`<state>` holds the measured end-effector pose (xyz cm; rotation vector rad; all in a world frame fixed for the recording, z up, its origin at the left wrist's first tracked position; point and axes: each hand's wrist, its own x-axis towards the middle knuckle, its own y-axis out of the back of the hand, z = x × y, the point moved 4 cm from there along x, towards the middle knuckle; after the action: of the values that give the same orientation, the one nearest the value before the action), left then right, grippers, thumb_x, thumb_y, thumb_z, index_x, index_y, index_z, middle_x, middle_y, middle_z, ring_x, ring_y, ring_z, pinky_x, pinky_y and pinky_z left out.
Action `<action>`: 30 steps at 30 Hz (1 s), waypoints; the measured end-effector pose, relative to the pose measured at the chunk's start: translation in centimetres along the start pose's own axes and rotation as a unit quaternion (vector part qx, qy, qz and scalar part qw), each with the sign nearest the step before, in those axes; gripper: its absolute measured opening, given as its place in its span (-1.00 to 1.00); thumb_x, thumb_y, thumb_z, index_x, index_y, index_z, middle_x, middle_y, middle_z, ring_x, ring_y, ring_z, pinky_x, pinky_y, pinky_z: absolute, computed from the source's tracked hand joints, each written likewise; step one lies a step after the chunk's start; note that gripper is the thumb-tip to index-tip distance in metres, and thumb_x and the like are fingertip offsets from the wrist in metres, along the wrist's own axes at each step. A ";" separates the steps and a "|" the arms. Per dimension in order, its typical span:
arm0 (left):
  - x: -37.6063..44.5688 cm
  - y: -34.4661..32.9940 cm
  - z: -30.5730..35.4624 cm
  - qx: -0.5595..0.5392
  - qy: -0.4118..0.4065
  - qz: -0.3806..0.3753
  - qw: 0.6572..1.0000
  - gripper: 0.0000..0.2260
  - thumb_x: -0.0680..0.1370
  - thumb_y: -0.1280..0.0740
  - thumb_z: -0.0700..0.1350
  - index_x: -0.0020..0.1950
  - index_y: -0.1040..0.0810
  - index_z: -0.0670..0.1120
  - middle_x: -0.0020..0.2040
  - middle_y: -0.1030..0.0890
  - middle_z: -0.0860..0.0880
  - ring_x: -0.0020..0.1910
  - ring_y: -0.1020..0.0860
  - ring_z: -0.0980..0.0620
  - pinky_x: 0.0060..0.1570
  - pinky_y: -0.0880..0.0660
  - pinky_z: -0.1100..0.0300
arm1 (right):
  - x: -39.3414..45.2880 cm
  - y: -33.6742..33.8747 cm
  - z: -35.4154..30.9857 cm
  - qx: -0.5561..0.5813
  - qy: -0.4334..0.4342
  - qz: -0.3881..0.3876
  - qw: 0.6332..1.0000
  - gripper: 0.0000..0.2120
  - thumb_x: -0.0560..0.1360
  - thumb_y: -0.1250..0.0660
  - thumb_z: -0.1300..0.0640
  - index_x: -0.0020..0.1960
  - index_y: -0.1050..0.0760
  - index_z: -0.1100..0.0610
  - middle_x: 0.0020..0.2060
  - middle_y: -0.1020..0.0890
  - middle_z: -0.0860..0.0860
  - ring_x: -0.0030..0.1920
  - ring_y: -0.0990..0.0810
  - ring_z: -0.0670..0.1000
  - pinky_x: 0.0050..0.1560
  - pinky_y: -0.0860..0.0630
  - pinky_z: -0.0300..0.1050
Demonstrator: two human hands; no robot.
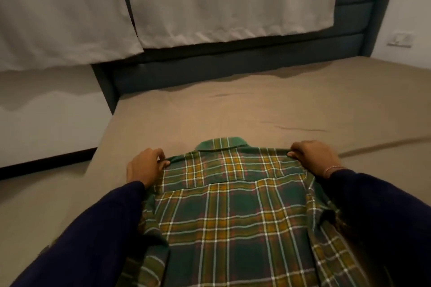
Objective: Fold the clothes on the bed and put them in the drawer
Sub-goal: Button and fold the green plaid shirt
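A green and yellow plaid shirt [231,212] lies back side up on the tan bed sheet [233,109], its collar pointing away from me. My left hand [145,168] pinches the shirt's left shoulder corner. My right hand [314,158] pinches the right shoulder corner. Both arms wear dark blue sleeves, and the shirt's sleeves hang down beside my forearms. The lower part of the shirt runs out of the bottom of the view. No drawer is in view.
A dark grey upholstered bed frame [233,60] runs along the far side and rises at the right. White curtains [210,0] hang behind it. A wall switch [400,39] sits at the right. The floor [46,105] lies left of the bed.
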<state>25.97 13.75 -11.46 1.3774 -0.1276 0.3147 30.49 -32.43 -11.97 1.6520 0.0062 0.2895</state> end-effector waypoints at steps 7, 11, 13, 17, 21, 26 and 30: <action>-3.1 -0.3 3.4 0.126 -0.052 0.033 0.990 -0.70 0.57 -0.35 0.05 0.24 -0.51 -0.07 0.17 -0.58 -0.09 0.13 -0.47 -0.11 0.10 -0.46 0.02 | -2.8 1.4 -1.8 0.025 -0.071 0.015 0.997 -0.65 0.65 -0.16 -0.14 0.27 -0.39 0.09 0.16 -0.60 0.12 0.14 -0.55 0.17 0.19 -0.45 0.09; -7.4 1.6 8.4 0.028 -0.113 -0.007 0.993 -0.73 0.58 -0.35 0.01 0.20 -0.49 -0.10 0.15 -0.58 -0.11 0.11 -0.48 -0.11 0.08 -0.47 0.01 | -8.9 4.9 -4.0 0.166 -0.048 0.010 0.985 -0.71 0.65 -0.23 0.04 0.31 -0.39 0.15 0.22 -0.53 0.13 0.20 -0.50 0.13 0.25 -0.45 0.05; -9.9 2.1 10.7 -0.036 -0.141 -0.045 0.988 -0.76 0.58 -0.35 0.00 0.17 -0.50 -0.09 0.12 -0.57 -0.08 0.09 -0.49 -0.09 0.05 -0.47 0.05 | -12.5 5.6 -5.4 0.218 -0.025 -0.002 0.976 -0.73 0.64 -0.26 0.11 0.30 -0.40 0.17 0.23 -0.52 0.13 0.22 -0.50 0.13 0.26 -0.42 -0.02; -16.8 3.5 15.5 -0.156 -0.155 -0.128 0.967 -0.77 0.57 -0.38 -0.04 0.17 -0.53 -0.11 0.00 -0.56 -0.04 -0.05 -0.52 0.00 -0.05 -0.46 0.14 | -22.0 6.0 -6.8 0.281 -0.038 -0.037 0.958 -0.71 0.59 -0.34 0.17 0.29 -0.43 0.17 0.23 -0.55 0.12 0.24 -0.52 0.13 0.25 -0.39 -0.09; -25.1 4.2 20.6 -0.241 -0.137 -0.192 0.941 -0.85 0.57 -0.39 -0.12 0.11 -0.56 -0.12 -0.08 -0.59 -0.05 -0.12 -0.56 -0.01 -0.01 -0.55 0.02 | -30.6 5.5 -8.2 0.290 -0.064 -0.075 0.952 -0.55 0.57 -0.38 0.13 0.41 -0.37 0.17 0.37 -0.45 0.15 0.38 -0.43 0.14 0.40 -0.32 -0.07; -34.7 4.4 23.8 -0.195 -0.160 -0.194 0.948 -0.63 0.60 -0.34 -0.05 0.39 -0.43 -0.12 0.34 -0.47 -0.08 0.32 -0.43 -0.05 0.35 -0.40 0.05 | -38.3 5.7 -8.8 0.271 -0.131 -0.066 0.951 -0.53 0.61 -0.31 0.10 0.44 -0.30 0.24 0.41 -0.38 0.18 0.39 -0.39 0.17 0.46 -0.28 -0.01; -40.1 5.3 21.8 -0.172 -0.158 -0.157 0.960 -0.72 0.63 -0.28 -0.02 0.31 -0.45 -0.08 0.29 -0.48 -0.05 0.29 -0.42 -0.02 0.34 -0.39 0.06 | -43.7 6.6 -8.3 0.222 -0.142 -0.094 0.960 -0.49 0.60 -0.32 0.05 0.44 -0.28 0.27 0.42 -0.36 0.20 0.39 -0.40 0.20 0.42 -0.31 -0.01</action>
<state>-11.70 -12.48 -13.18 1.0716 -0.2136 -0.1895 -14.51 -32.70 -12.97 2.1110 0.0118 -0.1085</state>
